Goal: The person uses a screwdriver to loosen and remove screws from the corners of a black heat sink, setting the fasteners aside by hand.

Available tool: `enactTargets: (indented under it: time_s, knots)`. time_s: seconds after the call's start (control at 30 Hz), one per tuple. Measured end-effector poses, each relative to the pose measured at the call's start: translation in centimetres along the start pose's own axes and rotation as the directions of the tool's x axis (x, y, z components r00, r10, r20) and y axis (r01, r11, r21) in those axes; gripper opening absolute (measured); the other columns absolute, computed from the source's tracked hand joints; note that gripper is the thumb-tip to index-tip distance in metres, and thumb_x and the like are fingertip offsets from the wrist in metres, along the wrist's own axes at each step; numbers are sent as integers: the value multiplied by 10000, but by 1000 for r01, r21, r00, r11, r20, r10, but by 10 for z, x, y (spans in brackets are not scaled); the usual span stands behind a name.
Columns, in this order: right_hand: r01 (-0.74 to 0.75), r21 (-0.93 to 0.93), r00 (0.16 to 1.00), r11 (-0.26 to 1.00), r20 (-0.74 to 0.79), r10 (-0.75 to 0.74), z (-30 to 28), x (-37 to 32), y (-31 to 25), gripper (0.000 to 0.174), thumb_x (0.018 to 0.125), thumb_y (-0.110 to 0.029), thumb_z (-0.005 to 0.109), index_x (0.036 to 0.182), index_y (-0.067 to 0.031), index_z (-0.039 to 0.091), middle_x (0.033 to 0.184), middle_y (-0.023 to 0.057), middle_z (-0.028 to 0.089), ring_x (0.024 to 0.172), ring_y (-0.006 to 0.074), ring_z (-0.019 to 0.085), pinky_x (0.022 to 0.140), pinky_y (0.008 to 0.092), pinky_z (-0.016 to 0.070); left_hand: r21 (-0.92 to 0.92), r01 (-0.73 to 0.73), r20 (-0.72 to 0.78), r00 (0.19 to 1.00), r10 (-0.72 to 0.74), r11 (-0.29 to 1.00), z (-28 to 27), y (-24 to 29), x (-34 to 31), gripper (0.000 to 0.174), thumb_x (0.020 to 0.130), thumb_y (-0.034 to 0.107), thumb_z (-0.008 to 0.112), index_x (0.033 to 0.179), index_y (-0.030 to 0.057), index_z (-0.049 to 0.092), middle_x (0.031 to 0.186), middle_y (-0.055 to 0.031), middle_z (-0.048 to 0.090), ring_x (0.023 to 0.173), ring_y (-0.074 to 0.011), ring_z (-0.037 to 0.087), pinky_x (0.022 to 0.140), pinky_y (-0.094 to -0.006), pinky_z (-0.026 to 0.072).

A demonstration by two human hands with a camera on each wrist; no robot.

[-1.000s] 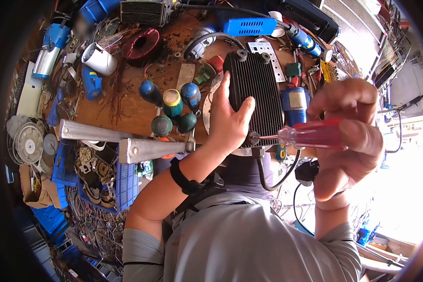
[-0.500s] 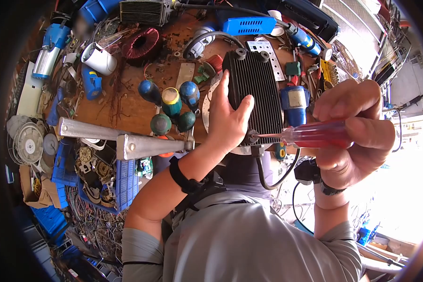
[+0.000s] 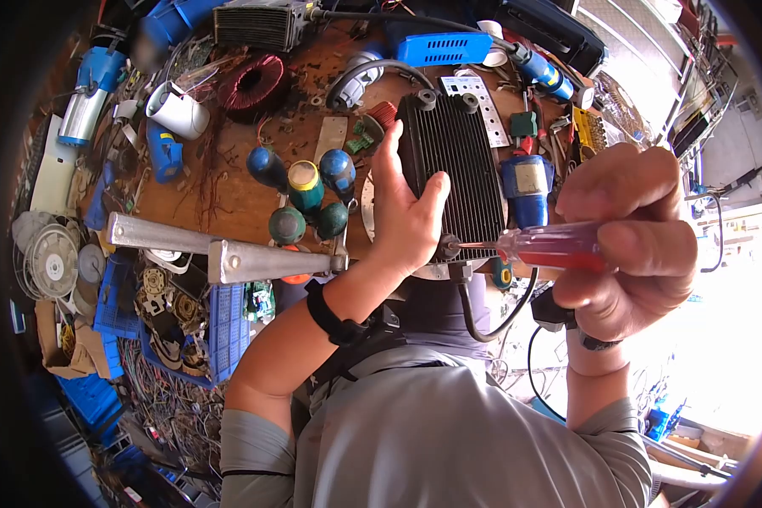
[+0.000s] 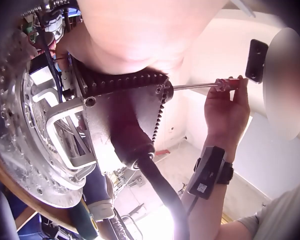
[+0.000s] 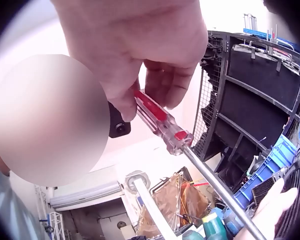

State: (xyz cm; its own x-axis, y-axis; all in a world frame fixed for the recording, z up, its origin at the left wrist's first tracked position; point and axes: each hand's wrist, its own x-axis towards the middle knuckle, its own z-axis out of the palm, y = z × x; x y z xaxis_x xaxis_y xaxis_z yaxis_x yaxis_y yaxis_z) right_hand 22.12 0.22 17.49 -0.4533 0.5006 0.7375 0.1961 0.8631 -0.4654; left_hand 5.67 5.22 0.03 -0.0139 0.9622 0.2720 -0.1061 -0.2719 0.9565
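Note:
A black finned metal block [image 3: 457, 161] stands over a round perforated metal disc, with a black cable leaving its near end. The left hand [image 3: 406, 207] grips the block's left side, thumb lying over the fins. The right hand [image 3: 631, 241] pinches the red and clear handle of a screwdriver [image 3: 550, 245]. Its shaft points left, and the tip meets a round fitting [image 3: 449, 246] at the block's near corner. In the left wrist view the shaft [image 4: 195, 87] runs straight to that corner of the block [image 4: 122, 115]. The right wrist view shows fingers round the handle [image 5: 157, 117].
Several blue and green handled tools [image 3: 305, 186] stand left of the block, behind two metal bars [image 3: 267, 264]. A blue cylinder [image 3: 529, 186] is on its right. Behind lie a blue vented cover [image 3: 444, 49] and a copper coil [image 3: 256, 85]. A blue crate [image 3: 227, 330] holds parts at lower left.
The block and left hand have shifted slightly left in the head view. The right hand has changed its angle round the handle, and the red-marked handle looks turned.

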Motion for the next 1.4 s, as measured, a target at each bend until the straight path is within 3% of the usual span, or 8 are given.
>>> enactTargets:
  time_s: [0.23,0.37,0.5,0.77,1.03,1.17,1.3,1.4]
  knots:
    - [-26,-36,995,999,-97,22,8,0,-3,418,918,-221,741,1213,1,546,1096,279,635,954,297,645,739,359,572,53,-272,189,947,258,961,-20,11,-4,437,832,222,671,1212,54,535,1377,-189,362,1372,-318,303,1150,-493,234]
    - [-141,189,966,972,-191,177,19,-8,-10,390,978,-186,656,1296,-2,527,1150,293,621,982,303,652,841,393,568,41,-445,493,788,369,895,-39,27,-6,624,664,355,768,1201,100,579,1548,-311,185,1513,-439,76,1196,-575,94]
    - [-104,266,964,958,-210,163,22,-10,-8,380,1004,-169,604,1338,-13,513,1169,308,611,995,304,650,864,405,569,124,-551,548,732,406,825,-43,25,-10,443,703,243,781,1111,142,641,1602,-312,111,1504,-515,56,1188,-650,16]
    - [-52,41,993,998,-102,56,5,-6,-3,509,833,-364,808,1245,-139,611,1180,178,531,985,273,629,794,327,573,90,-447,532,777,337,890,-43,24,-14,402,760,230,794,1117,111,651,1611,-248,235,1501,-542,26,1191,-625,65]
    - [-216,268,949,939,-168,266,19,-7,-14,400,912,-302,743,1235,-123,589,1194,217,570,955,293,648,773,333,572,11,-413,491,796,354,911,-36,14,-18,317,767,169,744,1060,92,648,1592,-282,252,1494,-563,19,1184,-630,30]
    - [9,191,956,982,-290,47,21,1,-2,371,895,-329,756,1188,-158,605,1175,201,569,979,288,641,694,316,559,37,-444,500,784,368,895,-37,17,-16,281,804,237,774,1014,85,664,1598,-294,239,1491,-568,33,1181,-633,31]
    - [-44,32,998,999,-48,45,5,-6,-3,469,864,-311,793,1251,-143,588,1177,229,586,971,284,646,704,302,573,46,-456,505,778,373,889,-38,16,-13,296,830,304,785,987,79,673,1592,-298,253,1487,-571,59,1179,-638,36]
    - [-88,366,971,927,-175,162,17,-3,1,494,893,-269,774,1291,-85,548,1124,278,623,884,258,656,719,340,582,33,-409,479,807,345,912,-38,16,-15,281,831,290,781,980,78,673,1587,-289,272,1485,-572,69,1181,-639,39]
